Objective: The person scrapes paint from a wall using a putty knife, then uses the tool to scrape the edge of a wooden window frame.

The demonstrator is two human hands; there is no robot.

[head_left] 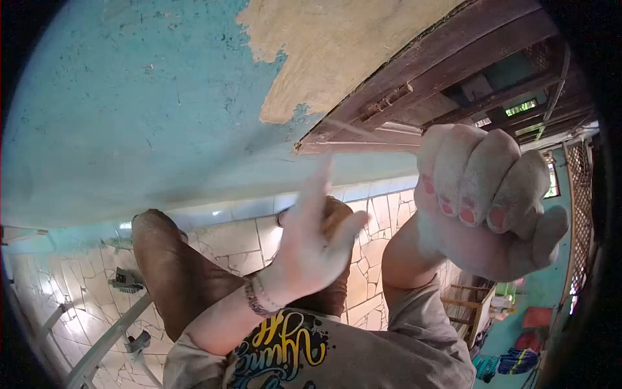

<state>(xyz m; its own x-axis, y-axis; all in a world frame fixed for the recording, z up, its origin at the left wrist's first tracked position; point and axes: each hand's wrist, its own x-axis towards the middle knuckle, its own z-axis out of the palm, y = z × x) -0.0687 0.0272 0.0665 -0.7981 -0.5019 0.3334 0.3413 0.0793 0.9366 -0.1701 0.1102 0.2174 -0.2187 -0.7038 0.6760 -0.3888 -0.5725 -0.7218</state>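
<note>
Mid-frame, my left hand (310,249) stretches out, thumb apart, seemingly for reach towards the blue wall (129,84) filling upper left, while at right my right hand (483,204) is curled tight, around what I can't tell.
</note>
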